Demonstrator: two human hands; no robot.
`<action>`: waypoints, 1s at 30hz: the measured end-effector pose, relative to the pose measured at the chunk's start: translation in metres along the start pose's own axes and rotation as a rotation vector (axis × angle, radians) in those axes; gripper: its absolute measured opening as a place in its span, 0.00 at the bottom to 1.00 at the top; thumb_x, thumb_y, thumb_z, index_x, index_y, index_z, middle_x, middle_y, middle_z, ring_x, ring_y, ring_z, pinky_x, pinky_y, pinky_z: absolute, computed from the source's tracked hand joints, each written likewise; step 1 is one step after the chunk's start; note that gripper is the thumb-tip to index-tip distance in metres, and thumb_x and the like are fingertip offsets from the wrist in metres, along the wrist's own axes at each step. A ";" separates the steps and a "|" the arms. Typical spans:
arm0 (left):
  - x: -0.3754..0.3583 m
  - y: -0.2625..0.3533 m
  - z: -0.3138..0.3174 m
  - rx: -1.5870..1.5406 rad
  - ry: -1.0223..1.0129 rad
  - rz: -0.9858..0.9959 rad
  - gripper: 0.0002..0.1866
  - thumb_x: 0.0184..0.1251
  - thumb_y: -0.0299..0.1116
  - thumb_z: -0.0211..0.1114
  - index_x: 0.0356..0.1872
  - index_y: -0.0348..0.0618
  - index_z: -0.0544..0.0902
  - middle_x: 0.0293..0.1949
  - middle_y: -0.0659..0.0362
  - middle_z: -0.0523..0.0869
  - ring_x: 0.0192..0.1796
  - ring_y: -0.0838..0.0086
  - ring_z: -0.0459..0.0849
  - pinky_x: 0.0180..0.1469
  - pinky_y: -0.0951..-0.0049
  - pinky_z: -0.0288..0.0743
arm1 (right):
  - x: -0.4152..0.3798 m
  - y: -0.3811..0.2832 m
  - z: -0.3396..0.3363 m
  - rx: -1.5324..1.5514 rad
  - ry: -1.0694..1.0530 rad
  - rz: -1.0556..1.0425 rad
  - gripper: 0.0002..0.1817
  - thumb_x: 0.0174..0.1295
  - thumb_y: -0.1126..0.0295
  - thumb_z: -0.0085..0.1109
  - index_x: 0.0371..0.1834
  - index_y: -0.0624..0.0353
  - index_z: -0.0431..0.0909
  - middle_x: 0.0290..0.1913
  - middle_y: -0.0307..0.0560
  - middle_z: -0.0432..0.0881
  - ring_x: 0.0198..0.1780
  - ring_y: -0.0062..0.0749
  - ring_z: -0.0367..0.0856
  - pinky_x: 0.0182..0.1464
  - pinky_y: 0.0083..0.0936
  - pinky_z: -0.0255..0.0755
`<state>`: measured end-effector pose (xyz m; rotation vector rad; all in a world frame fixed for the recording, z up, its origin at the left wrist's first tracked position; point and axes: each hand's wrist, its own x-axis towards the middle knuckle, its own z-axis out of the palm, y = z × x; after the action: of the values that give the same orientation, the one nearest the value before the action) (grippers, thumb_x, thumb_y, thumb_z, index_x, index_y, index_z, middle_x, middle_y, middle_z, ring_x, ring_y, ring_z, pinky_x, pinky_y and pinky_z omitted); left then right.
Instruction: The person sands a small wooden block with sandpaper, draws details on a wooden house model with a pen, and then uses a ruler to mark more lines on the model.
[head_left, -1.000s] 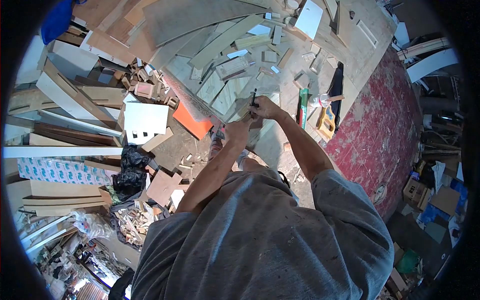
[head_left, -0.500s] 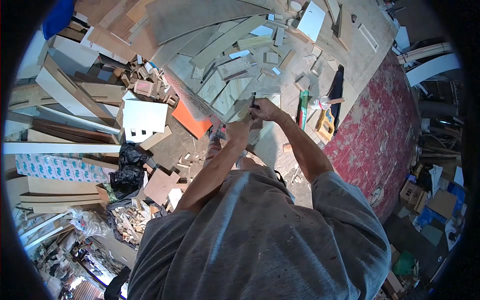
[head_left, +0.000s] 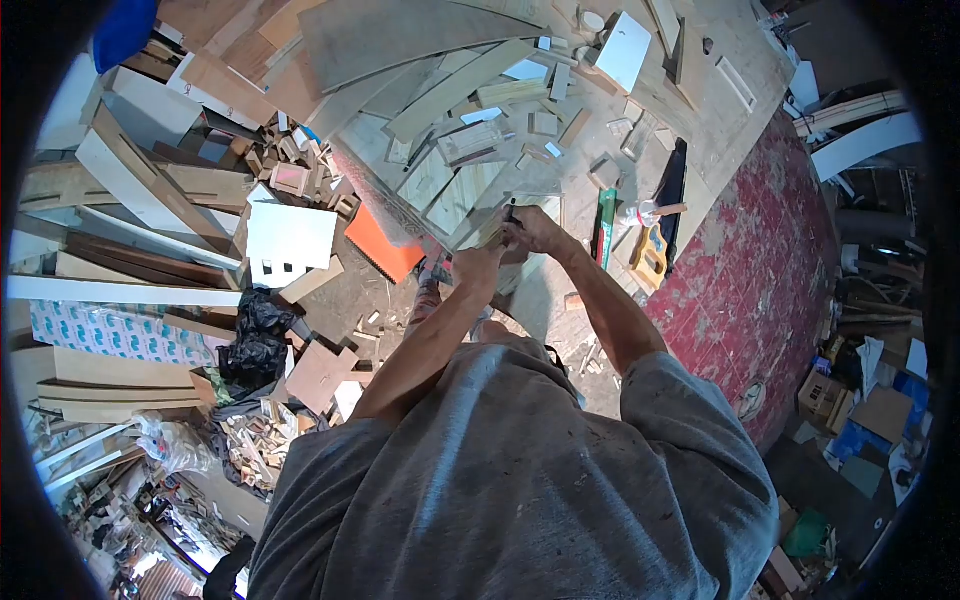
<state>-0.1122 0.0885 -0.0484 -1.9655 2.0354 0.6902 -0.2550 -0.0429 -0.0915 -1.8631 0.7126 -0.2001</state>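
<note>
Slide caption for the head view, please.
Right hand holds a slim dark tool beside the left hand at a cluttered workbench, saw nearby.

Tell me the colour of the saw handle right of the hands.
Yellow: the saw handle shows best in the head view.

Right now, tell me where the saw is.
In the head view, the saw lies right of the right hand, between the green strip and red surface.

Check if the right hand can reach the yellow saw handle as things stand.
Likely yes: the yellow saw handle looks uncovered, off to the right of the right hand. The green-and-red strip between looks low enough to clear. The hand grips a dark slim tool, though, so may need freeing first.
</note>
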 end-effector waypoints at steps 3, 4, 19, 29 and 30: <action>0.005 0.001 0.003 -0.001 -0.016 -0.023 0.21 0.70 0.35 0.56 0.63 0.66 0.78 0.35 0.57 0.90 0.38 0.62 0.91 0.35 0.58 0.82 | 0.000 -0.003 0.000 -0.159 -0.067 -0.159 0.13 0.72 0.63 0.55 0.36 0.64 0.78 0.30 0.55 0.82 0.33 0.49 0.83 0.38 0.39 0.75; 0.005 0.001 0.004 -0.004 -0.036 -0.037 0.21 0.70 0.35 0.56 0.62 0.66 0.78 0.36 0.57 0.90 0.38 0.62 0.91 0.36 0.58 0.82 | -0.001 -0.005 -0.001 -0.162 -0.067 -0.160 0.13 0.72 0.63 0.55 0.36 0.64 0.78 0.30 0.55 0.82 0.33 0.49 0.83 0.38 0.39 0.75; 0.002 0.001 0.006 -0.006 0.061 -0.012 0.20 0.69 0.35 0.57 0.61 0.62 0.80 0.32 0.58 0.90 0.36 0.64 0.91 0.33 0.60 0.81 | -0.003 -0.006 -0.002 -0.141 -0.035 -0.167 0.13 0.70 0.63 0.57 0.35 0.64 0.80 0.30 0.55 0.83 0.34 0.50 0.84 0.40 0.40 0.77; 0.003 0.004 0.007 0.032 -0.016 -0.026 0.23 0.69 0.30 0.58 0.63 0.66 0.78 0.35 0.65 0.90 0.39 0.70 0.91 0.34 0.66 0.83 | -0.009 0.002 -0.002 0.038 0.178 0.100 0.09 0.70 0.69 0.59 0.42 0.66 0.80 0.33 0.47 0.81 0.36 0.29 0.77 0.44 0.29 0.75; 0.003 0.004 0.007 0.024 -0.003 -0.028 0.23 0.70 0.29 0.58 0.64 0.66 0.77 0.35 0.65 0.89 0.39 0.70 0.91 0.34 0.66 0.83 | -0.008 0.002 -0.003 0.109 0.191 0.132 0.09 0.69 0.69 0.60 0.43 0.66 0.79 0.34 0.45 0.80 0.36 0.27 0.75 0.45 0.29 0.74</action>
<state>-0.1170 0.0890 -0.0549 -1.9741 2.0013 0.6601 -0.2633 -0.0410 -0.0906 -1.7010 0.9345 -0.3289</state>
